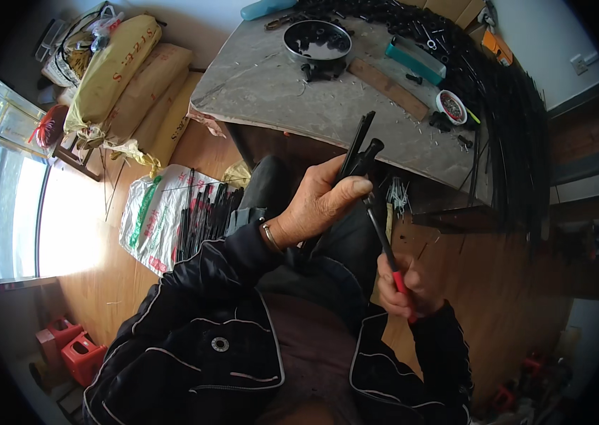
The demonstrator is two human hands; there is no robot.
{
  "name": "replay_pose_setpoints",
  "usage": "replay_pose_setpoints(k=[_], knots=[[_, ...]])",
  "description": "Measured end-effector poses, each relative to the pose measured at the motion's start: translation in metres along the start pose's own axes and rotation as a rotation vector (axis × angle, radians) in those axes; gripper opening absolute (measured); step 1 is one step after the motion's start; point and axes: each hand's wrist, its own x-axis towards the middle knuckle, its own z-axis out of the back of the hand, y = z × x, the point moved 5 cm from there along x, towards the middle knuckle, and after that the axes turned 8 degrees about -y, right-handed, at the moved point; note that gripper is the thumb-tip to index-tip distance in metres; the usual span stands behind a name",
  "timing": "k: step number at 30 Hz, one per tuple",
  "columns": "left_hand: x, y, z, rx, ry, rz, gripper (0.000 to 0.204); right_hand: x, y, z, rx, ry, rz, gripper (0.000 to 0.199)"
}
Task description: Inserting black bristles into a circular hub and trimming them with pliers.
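My left hand is closed around several thin black rods, held upright in front of the table edge, with the thumb pressed near the top. A black fitting with a round flared end sticks out of the same grip. Lower and to the right, my right hand is wrapped round a red-handled tool with a long dark shaft. The shaft slants up to the left, and its far end meets the underside of my left hand. I cannot tell whether it touches the fitting, nor the tool's exact kind.
Ahead stands a grey table with a round pan of black parts, a teal box, a brown strip and a small bowl. Black rods heap at its right. Stuffed sacks and more rods lie left.
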Motion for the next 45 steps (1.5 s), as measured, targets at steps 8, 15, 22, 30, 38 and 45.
replay_pose_setpoints(k=[8, 15, 22, 30, 38, 45], knots=[[-0.002, 0.007, 0.013, 0.0, -0.078, 0.059, 0.041, -0.003, 0.052, -0.018, -0.995, -0.463, 0.075, 0.041], [0.001, 0.012, 0.014, -0.017, -0.009, -0.07, 0.038, 0.0, -0.012, -0.006, -0.241, -0.288, 0.06, 0.043], [-0.007, 0.007, 0.001, -0.081, 0.024, 0.07, 0.036, -0.011, 0.016, -0.006, -0.413, -0.171, -0.198, 0.027], [-0.002, 0.004, 0.006, -0.019, -0.027, 0.172, 0.043, -0.015, 0.037, -0.015, -1.522, -0.665, 0.529, 0.039], [-0.003, 0.007, -0.003, -0.045, 0.014, 0.162, 0.048, 0.032, -0.068, -0.008, 0.481, 0.109, -0.039, 0.049], [-0.001, 0.011, -0.002, -0.066, 0.078, 0.162, 0.051, 0.054, -0.077, -0.029, 0.742, 0.81, 0.073, 0.046]])
